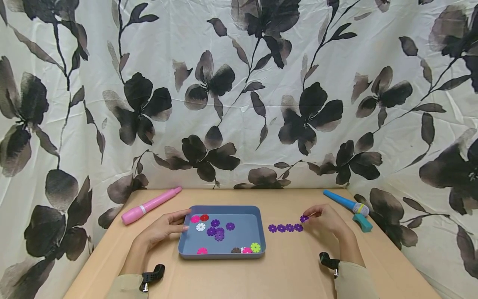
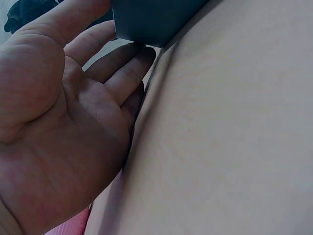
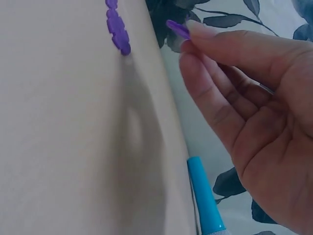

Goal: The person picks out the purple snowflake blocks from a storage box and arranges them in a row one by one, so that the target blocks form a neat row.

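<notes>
The right sleeve [image 1: 352,281] lies nearest, at 5 o'clock in the head view, and from it reaches the right hand [image 1: 330,222]. Its thumb and finger pinch a purple disc [image 1: 304,218], raised above the table [image 1: 291,274]. From this hand, the row [image 1: 289,228] of four such discs lies at 9 o'clock. Its long axis goes from 9 to 3 o'clock. The held disc is at about 1 o'clock from the row's right end, near but apart; I judge this small offset to be the decisive one, and the right hand is clearly the nearer. Further to 9 o'clock is the tray [image 1: 222,256] with loose purple discs [image 1: 219,235]. The left hand [image 1: 158,228] touches its 9 o'clock edge, the fingers rather straight and spread.
</notes>
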A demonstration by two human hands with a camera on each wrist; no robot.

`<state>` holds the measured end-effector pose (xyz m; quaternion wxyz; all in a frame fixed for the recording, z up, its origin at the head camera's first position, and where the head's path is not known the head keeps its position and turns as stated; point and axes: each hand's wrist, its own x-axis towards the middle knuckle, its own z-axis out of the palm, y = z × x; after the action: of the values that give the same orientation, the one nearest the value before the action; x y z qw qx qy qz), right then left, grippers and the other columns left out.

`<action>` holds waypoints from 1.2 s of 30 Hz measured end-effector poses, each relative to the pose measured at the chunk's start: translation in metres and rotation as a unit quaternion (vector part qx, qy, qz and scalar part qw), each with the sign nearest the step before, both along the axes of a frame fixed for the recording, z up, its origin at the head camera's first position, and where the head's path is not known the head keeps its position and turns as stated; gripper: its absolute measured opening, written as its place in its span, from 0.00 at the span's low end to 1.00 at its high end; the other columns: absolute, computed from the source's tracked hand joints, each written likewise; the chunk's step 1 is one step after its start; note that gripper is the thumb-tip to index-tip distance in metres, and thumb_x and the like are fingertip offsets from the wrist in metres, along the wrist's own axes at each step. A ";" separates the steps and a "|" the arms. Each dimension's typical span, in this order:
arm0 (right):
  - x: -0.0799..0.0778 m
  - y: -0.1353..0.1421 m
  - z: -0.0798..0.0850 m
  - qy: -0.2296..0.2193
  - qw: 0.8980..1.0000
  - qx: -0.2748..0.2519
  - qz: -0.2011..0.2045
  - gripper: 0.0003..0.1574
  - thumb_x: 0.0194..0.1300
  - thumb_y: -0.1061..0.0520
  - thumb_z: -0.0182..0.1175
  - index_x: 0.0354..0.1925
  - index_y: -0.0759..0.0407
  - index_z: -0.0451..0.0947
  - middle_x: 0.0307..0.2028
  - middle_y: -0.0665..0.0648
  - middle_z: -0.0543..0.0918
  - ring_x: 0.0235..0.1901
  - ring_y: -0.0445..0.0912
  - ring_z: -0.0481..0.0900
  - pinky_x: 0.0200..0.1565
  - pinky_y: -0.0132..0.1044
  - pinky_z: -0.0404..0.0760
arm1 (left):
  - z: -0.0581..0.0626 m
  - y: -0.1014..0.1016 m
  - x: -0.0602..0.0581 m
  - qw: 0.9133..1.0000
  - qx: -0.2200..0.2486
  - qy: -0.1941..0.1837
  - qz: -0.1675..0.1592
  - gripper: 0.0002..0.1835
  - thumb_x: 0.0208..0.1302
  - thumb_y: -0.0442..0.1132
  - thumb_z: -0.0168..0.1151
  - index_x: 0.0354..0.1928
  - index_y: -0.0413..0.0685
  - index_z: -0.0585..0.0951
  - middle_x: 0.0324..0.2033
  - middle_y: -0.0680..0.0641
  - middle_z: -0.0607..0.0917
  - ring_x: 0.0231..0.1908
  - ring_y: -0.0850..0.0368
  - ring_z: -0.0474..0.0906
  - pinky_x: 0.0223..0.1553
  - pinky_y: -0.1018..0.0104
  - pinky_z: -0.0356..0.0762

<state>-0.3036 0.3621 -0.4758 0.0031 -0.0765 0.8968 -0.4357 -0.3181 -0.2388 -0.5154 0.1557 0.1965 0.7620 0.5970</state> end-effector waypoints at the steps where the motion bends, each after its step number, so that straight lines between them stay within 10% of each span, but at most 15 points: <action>1: 0.000 0.001 -0.001 -0.007 1.000 0.003 -0.002 0.13 0.63 0.70 0.66 0.46 0.63 0.89 0.44 0.60 0.89 0.40 0.49 0.81 0.40 0.34 0.82 | 0.000 0.000 0.000 1.000 0.000 0.000 0.000 0.39 0.70 0.38 0.68 0.79 0.40 0.63 0.79 0.34 0.59 0.79 0.34 0.54 0.64 0.81 0.70; 17: 0.001 0.008 -0.015 -0.062 0.998 0.005 0.011 0.15 0.59 0.68 0.73 0.46 0.67 0.87 0.41 0.61 0.88 0.38 0.49 0.78 0.36 0.35 0.80 | -0.001 0.000 -0.001 1.000 0.005 -0.004 0.000 0.40 0.70 0.38 0.69 0.79 0.40 0.63 0.80 0.34 0.58 0.79 0.34 0.53 0.65 0.78 0.71; 36: -0.004 -0.004 -0.007 -0.026 0.999 0.032 -0.032 0.16 0.65 0.62 0.71 0.51 0.61 0.86 0.43 0.59 0.84 0.41 0.50 0.76 0.40 0.38 0.77 | 0.000 0.001 0.000 1.000 0.018 -0.007 0.000 0.40 0.69 0.37 0.69 0.79 0.39 0.63 0.79 0.33 0.59 0.78 0.33 0.55 0.62 0.79 0.73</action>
<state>-0.3081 0.3579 -0.4828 0.0149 -0.0365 0.9119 -0.4084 -0.3182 -0.2378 -0.5151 0.1577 0.1947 0.7503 0.6118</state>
